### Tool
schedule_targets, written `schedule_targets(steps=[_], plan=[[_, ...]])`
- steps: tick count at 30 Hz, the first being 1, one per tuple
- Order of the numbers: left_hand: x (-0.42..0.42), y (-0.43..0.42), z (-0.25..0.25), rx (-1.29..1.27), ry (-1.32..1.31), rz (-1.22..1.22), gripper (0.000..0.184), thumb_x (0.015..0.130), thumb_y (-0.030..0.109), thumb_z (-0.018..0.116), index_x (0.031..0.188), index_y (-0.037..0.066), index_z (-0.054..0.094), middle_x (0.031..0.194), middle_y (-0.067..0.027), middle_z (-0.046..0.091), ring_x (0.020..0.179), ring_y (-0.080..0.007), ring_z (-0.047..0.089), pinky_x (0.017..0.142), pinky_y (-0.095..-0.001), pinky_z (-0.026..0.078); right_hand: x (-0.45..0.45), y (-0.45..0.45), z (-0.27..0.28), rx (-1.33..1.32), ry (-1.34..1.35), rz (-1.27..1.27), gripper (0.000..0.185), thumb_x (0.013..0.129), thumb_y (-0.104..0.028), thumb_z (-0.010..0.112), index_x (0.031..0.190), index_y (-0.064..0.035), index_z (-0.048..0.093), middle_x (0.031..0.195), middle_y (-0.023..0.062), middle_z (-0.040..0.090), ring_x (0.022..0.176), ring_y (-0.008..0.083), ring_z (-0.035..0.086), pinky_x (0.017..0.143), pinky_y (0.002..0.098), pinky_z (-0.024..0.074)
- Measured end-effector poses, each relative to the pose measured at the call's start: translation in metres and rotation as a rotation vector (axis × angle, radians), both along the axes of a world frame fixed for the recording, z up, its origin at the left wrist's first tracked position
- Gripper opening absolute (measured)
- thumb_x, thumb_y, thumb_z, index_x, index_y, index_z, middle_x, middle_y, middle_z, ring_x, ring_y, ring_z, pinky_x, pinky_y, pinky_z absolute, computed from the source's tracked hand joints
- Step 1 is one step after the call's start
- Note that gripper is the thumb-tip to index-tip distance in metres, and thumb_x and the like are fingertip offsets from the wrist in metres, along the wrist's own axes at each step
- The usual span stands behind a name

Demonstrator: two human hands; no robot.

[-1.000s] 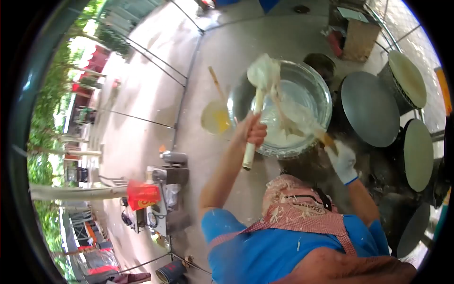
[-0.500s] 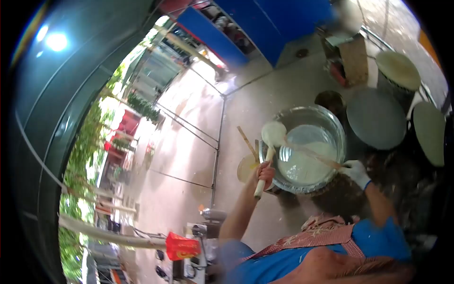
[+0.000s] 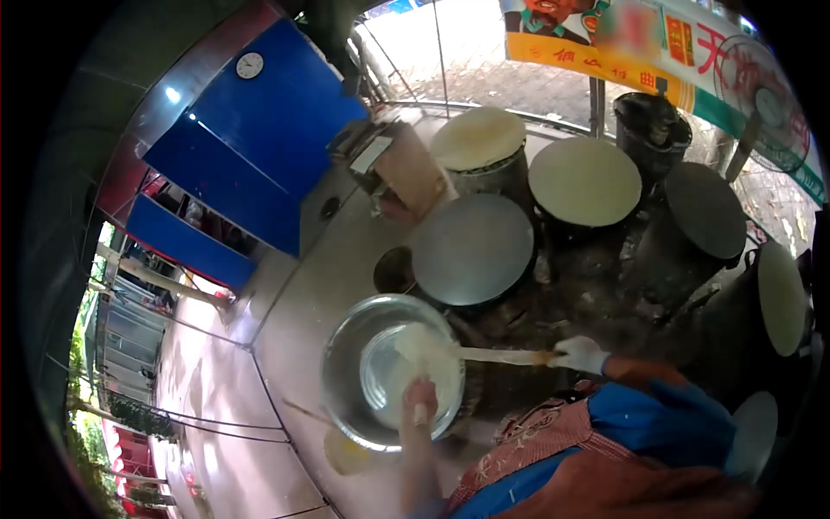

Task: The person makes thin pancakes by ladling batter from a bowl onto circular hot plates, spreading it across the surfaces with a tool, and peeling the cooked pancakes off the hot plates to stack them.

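My bare left hand is closed around the thick pale handle of a ladle, over the near side of a large metal basin. The ladle's round bowl is above the whitish batter in the basin. In a white glove, my right hand grips the brown end of a long flat wooden paddle. The paddle stretches leftward over the basin rim, its far end at the ladle's bowl. Blur hides whether the two touch there.
Right of the basin stand several drums with round flat tops, among them a grey one and a yellowish one. A cardboard box sits behind. Beside the basin is a yellowish container. A fan stands at far right.
My view has swung right, bringing more drums and a banner into sight. The ladle has moved from the basin's rim to over its middle. Both hands keep their holds.
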State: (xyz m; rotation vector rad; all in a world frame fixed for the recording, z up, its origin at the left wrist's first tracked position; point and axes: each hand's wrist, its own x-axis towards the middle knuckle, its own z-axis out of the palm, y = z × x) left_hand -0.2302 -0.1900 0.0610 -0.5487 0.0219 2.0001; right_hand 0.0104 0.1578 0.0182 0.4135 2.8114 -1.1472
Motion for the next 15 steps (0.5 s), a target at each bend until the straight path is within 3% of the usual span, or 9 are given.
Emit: schedule_targets(steps=[3,6,8,10,11,12,13,14,15], plan=[[-0.008,0.053,-0.045,0.141,-0.301,0.047,0.032,0.096,0.017,0.042,0.113,-0.009,0.045,0.061,-0.001,0.039,0.045,-0.0103,0.041,0.042,-0.0239,0.041,0.067,0.058,-0.001,0.201,-0.029,-0.161,0.043,0.077,-0.053,0.063,0.089,-0.0117,0.069,0.078,0.0153,0.066,0.074,0.0341,0.064,0.067,0.0447,0.0478],[-0.008,0.134,0.008,0.258,-0.031,-0.132,0.03,0.097,0.021,0.041,0.11,-0.004,0.05,0.062,-0.0005,0.04,0.044,-0.0099,0.038,0.039,-0.0231,0.036,0.08,0.112,0.005,0.344,-0.129,-0.465,0.042,0.076,-0.049,0.064,0.089,-0.0092,0.068,0.079,0.0163,0.066,0.075,0.0337,0.064,0.067,0.0439,0.0483],[-0.036,0.173,0.031,0.221,-0.088,-0.293,0.03,0.098,0.029,0.044,0.082,0.003,0.048,0.056,0.0004,0.032,0.042,-0.0094,0.033,0.038,-0.0248,0.031,0.058,0.137,0.017,0.163,0.0,-0.646,0.041,0.076,-0.045,0.066,0.092,-0.0071,0.067,0.081,0.0174,0.066,0.078,0.0335,0.064,0.068,0.0429,0.0491],[-0.085,0.207,0.012,-0.155,0.21,-0.342,0.027,0.096,0.029,0.047,0.076,0.013,0.038,0.055,0.0029,0.031,0.039,-0.0076,0.03,0.033,-0.0229,0.026,0.015,0.139,0.038,0.158,0.142,-0.597,0.037,0.078,-0.041,0.065,0.097,-0.0082,0.066,0.084,0.017,0.066,0.081,0.0337,0.063,0.07,0.043,0.0492],[-0.094,0.23,0.025,-0.503,0.616,-0.325,0.014,0.094,0.024,0.048,0.088,0.018,0.037,0.055,0.0029,0.03,0.038,-0.0065,0.028,0.031,-0.0216,0.023,-0.008,0.136,0.047,0.195,0.228,-0.535,0.036,0.079,-0.04,0.064,0.098,-0.0089,0.066,0.084,0.0168,0.066,0.08,0.034,0.063,0.07,0.0433,0.049],[-0.106,0.252,0.028,-0.685,0.881,-0.358,0.016,0.092,0.018,0.048,0.096,0.021,0.033,0.056,0.0019,0.03,0.037,-0.0069,0.027,0.031,-0.0225,0.023,-0.026,0.136,0.053,0.232,0.316,-0.48,0.035,0.08,-0.039,0.063,0.099,-0.0096,0.066,0.083,0.0165,0.066,0.079,0.0344,0.063,0.07,0.0436,0.0489],[-0.129,0.273,-0.002,-0.774,0.968,-0.358,0.018,0.089,0.014,0.048,0.098,0.02,0.033,0.057,0.0,0.031,0.038,-0.009,0.03,0.032,-0.0249,0.024,-0.051,0.139,0.029,0.403,0.439,-0.361,0.03,0.082,-0.036,0.061,0.1,-0.0127,0.066,0.08,0.0153,0.065,0.076,0.035,0.062,0.069,0.0445,0.0488],[-0.128,0.295,-0.003,-0.914,0.975,-0.333,0.022,0.089,0.014,0.047,0.104,0.021,0.033,0.057,0.0004,0.029,0.039,-0.0094,0.029,0.033,-0.0258,0.023,-0.076,0.127,0.04,0.409,0.337,-0.334,0.029,0.082,-0.036,0.061,0.1,-0.0146,0.066,0.077,0.0146,0.063,0.075,0.0355,0.061,0.069,0.0444,0.0492],[-0.148,0.313,-0.036,-0.862,0.97,-0.324,0.032,0.087,0.013,0.047,0.115,0.023,0.033,0.058,-0.003,0.036,0.039,-0.0133,0.035,0.034,-0.0291,0.028,-0.102,0.126,0.031,0.398,0.271,-0.357,0.028,0.082,-0.036,0.06,0.1,-0.0143,0.066,0.078,0.0146,0.064,0.077,0.035,0.061,0.07,0.0441,0.0493]])
